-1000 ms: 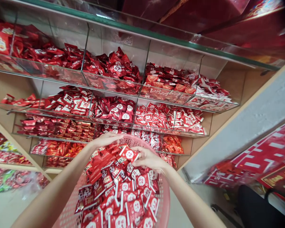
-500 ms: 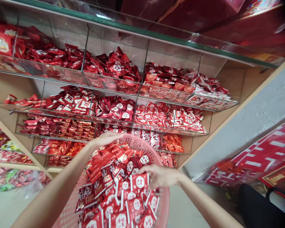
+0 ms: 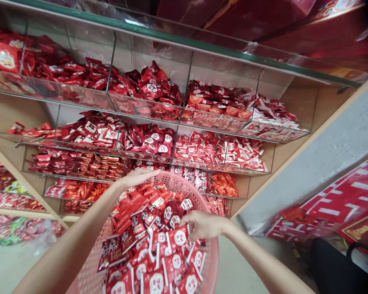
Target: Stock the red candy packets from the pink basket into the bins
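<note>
A pink plastic basket (image 3: 214, 255) with a perforated wall hangs below me, heaped with small candy packets in red, dark red and white-edged wrappers. My left hand (image 3: 138, 178) reaches over its far rim, fingers closed along the edge. My right hand (image 3: 204, 224) is inside the basket at the right, thumb and fingers pinching the edge of a red candy packet (image 3: 178, 237) with a white round label. That packet lies on top of other white-edged ones. Dark red packets (image 3: 171, 214) lie just left of the right hand.
Glass-fronted shelves (image 3: 147, 153) divided into bins stand ahead, filled with red candy packets (image 3: 153, 87). A grey wall (image 3: 334, 122) is on the right, with red printed packages (image 3: 328, 204) below. A black object (image 3: 331, 265) sits at the lower right, bagged goods (image 3: 21, 228) at the lower left.
My right hand has shifted slightly left and down, and the pinched packet has moved and turned a little with it. My left hand stays on the rim.
</note>
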A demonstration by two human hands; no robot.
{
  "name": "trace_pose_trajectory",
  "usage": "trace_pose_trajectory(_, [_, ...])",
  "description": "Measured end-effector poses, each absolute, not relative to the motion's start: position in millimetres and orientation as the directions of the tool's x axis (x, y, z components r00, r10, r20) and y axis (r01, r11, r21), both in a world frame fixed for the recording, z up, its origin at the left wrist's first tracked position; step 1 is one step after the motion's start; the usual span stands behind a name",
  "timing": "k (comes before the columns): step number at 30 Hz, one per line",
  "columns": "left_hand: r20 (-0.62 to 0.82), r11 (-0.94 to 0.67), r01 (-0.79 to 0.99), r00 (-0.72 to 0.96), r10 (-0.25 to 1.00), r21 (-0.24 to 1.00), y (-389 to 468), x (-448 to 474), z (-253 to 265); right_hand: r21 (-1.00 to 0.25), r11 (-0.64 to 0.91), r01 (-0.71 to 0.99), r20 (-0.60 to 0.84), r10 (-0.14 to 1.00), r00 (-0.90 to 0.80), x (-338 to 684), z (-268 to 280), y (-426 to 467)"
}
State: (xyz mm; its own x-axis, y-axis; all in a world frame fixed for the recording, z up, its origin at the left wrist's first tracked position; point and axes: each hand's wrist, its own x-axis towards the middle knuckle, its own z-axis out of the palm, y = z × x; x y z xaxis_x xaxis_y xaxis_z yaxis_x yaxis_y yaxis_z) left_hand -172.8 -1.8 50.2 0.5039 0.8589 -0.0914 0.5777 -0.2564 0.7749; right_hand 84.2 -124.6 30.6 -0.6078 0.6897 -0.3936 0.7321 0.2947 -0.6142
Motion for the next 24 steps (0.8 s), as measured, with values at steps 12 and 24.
trace_pose_trajectory(12, [-0.064, -0.285, 0.573, 0.512, 0.857, 0.768, 2.5, -174.2, 44.1, -0.533, 0.343, 0.774, -0.279, 0.792, -0.543, 75.2, 37.8, -132.4])
trace_pose_trajectory(24, [-0.105, -0.232, 0.57, 0.496, 0.862, 0.788, -1.3, -168.1, 48.7, -0.28, 0.229, 0.932, -0.225, 0.928, -0.296, 76.1, 23.8, -142.4])
